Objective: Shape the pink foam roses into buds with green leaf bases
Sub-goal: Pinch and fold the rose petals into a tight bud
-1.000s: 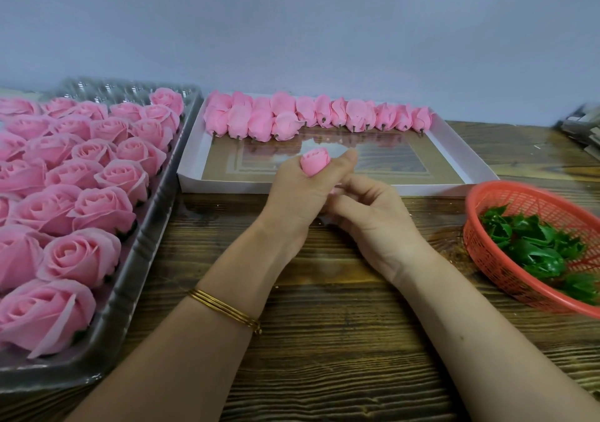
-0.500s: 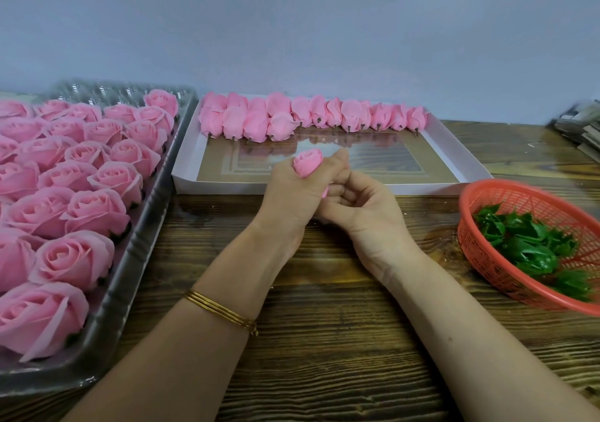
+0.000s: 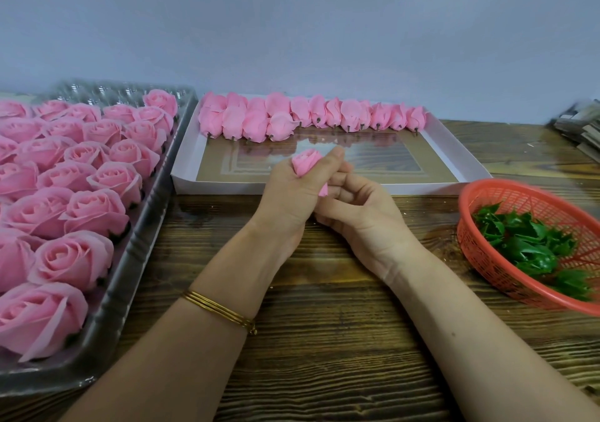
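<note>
Head view: left hand (image 3: 289, 194), thin gold bangles (image 3: 220, 311) at the wrist, wraps thumb and fingers round a small pink foam rose bud (image 3: 306, 161). Right hand (image 3: 360, 217) has curled fingers against the bud's lower tip, actual grip can't tell. Bud's long axis is near upright, tip up and slightly left, held above the dark wooden plank table (image 3: 324, 340) just before a shallow white cardboard tray (image 3: 454, 148); pale grey wall (image 3: 292, 32) behind.

Matt foam roses (image 3: 74, 181); glossy plastic leaves (image 3: 532, 246); rough-grained wooden table (image 3: 324, 356).
</note>
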A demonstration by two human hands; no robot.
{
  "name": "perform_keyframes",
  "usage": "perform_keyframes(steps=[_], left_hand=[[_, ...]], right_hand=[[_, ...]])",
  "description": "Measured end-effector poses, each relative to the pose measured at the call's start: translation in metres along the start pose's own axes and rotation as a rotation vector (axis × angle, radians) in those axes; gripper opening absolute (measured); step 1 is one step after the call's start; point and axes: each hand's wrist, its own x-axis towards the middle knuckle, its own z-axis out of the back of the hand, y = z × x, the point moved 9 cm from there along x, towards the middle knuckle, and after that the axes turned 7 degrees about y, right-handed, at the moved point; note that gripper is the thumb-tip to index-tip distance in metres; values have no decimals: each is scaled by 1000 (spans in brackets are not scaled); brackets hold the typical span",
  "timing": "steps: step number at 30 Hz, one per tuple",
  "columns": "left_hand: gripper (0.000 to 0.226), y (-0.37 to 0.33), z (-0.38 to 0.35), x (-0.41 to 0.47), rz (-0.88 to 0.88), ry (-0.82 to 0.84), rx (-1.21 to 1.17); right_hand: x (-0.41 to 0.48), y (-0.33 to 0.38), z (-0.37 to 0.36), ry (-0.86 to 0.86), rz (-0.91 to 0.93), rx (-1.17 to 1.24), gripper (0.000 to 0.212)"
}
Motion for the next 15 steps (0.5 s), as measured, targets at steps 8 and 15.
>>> perform_keyframes(steps=[8,15], left_hand=[[19,0,-1,0,31,69,68],[21,-8,0,-3,-111,-5,132]], right_hand=[[-1,-3,1,15,-62,-5,13],[0,-4,5,-25,-94,86,22]])
